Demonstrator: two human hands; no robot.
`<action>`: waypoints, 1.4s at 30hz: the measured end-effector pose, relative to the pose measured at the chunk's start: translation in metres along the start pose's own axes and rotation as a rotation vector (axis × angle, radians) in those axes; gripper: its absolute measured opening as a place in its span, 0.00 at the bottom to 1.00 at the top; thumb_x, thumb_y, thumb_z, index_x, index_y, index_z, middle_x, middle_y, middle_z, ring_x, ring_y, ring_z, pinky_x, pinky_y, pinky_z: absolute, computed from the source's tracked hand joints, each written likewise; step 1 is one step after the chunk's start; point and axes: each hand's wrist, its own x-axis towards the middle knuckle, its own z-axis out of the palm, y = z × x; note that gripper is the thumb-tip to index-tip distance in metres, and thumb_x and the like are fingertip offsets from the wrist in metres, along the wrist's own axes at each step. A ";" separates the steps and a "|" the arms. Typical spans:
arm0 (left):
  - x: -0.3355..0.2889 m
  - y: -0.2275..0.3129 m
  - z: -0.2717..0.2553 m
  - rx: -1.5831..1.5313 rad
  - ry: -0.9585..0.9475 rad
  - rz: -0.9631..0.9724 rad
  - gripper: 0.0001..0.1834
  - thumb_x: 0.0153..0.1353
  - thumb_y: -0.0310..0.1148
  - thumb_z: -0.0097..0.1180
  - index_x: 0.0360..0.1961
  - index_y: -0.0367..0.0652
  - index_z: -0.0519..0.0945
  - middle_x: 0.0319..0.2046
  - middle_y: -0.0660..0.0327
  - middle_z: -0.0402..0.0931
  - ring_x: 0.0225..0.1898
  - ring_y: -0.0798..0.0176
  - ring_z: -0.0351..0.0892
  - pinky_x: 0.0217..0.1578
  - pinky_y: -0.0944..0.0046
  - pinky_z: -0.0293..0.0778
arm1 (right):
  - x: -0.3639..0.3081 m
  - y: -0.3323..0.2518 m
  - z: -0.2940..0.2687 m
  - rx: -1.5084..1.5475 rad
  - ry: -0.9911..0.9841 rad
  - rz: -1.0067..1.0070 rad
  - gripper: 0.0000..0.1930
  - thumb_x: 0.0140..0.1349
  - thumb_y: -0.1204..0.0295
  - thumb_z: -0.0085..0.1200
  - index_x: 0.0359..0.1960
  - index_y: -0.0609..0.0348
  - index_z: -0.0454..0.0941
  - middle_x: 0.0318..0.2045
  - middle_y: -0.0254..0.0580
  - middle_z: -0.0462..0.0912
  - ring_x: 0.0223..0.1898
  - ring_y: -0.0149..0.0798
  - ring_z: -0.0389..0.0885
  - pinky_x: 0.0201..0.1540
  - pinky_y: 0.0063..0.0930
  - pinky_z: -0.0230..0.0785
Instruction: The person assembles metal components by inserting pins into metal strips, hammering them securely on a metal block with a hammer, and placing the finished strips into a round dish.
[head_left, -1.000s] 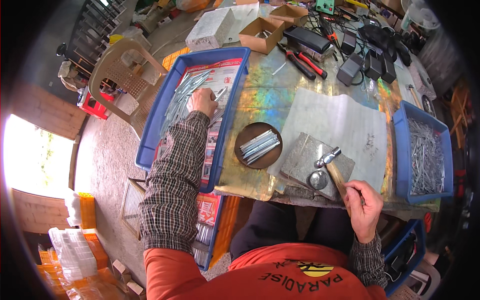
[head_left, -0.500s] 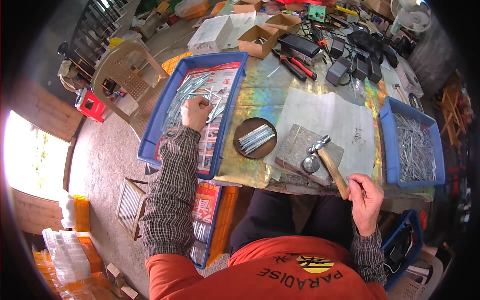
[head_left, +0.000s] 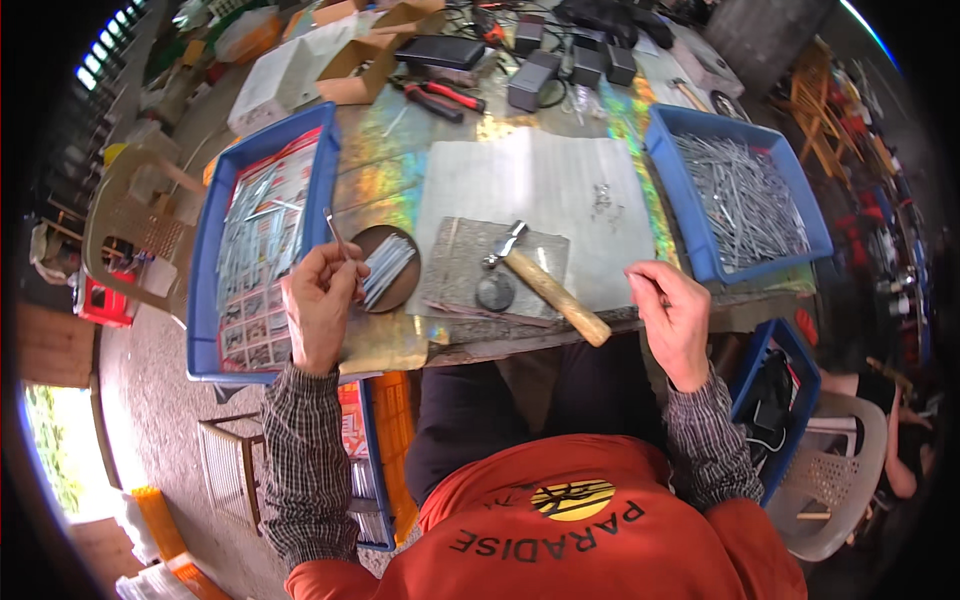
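Observation:
My left hand (head_left: 325, 305) pinches a thin metal rod (head_left: 338, 222), which points up and away from its fingertips. Just to its right, a round brown dish (head_left: 367, 240) holds a bundle of similar silvery rods (head_left: 388, 272). My right hand (head_left: 672, 315) is raised by the table's near edge, fingers closed together; whether anything small is between them cannot be seen. A hammer (head_left: 560, 298) with a wooden handle lies across a grey slab (head_left: 455, 250), handle end toward me and free of my hand. Next to its head sits a dark round metal piece (head_left: 494, 292).
Blue trays of metal rods stand on the left (head_left: 330, 150) and right (head_left: 692, 235). White paper (head_left: 530, 180) with tiny bits lies under the slab. Pliers (head_left: 450, 96), black adapters (head_left: 535, 80) and cardboard boxes (head_left: 357, 82) crowd the far side. Another person's arm (head_left: 903, 455) shows far right.
My left hand has come out of the left tray toward me, bringing a rod. My right hand has let go of the hammer handle. The whole view has shifted.

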 end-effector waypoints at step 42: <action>-0.035 -0.009 0.089 0.238 0.165 0.331 0.08 0.51 0.19 0.61 0.34 0.35 0.81 0.24 0.57 0.76 0.22 0.67 0.71 0.26 0.69 0.67 | 0.065 0.101 0.046 -0.564 -0.054 -0.197 0.05 0.46 0.81 0.53 0.26 0.61 0.71 0.25 0.47 0.76 0.28 0.52 0.78 0.30 0.41 0.69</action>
